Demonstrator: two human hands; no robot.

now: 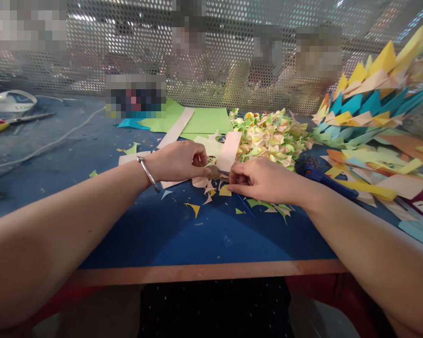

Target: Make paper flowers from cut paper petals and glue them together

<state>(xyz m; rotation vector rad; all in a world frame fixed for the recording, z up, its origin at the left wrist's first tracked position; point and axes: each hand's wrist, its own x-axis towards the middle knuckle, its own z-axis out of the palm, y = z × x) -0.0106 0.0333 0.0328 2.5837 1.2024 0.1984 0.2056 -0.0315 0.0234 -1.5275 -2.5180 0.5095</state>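
Observation:
My left hand (pixel 183 160), with a silver bangle on the wrist, is closed with its fingertips pinching a small shaded piece of paper (pixel 215 171). Just to its right, my right hand (pixel 255 178) is also closed, fingers curled toward the same spot; what they grip is too small to make out. A pale pink paper strip (pixel 230 151) lies right behind the fingertips. Under and in front of the hands are loose paper scraps, among them a yellow piece (pixel 225 190) by my right fingertips and a yellow-orange offcut (pixel 194 209).
Behind my right hand sits a pile of small folded paper pieces (pixel 268 138). Green sheets (pixel 204 121) lie at the back. A layered paper construction (pixel 370 101), paper strips (pixel 384 169) and a blue-handled tool (pixel 331 180) are right. Red-and-yellow-handled scissors (pixel 7 124) and a white cable (pixel 52 148) lie left.

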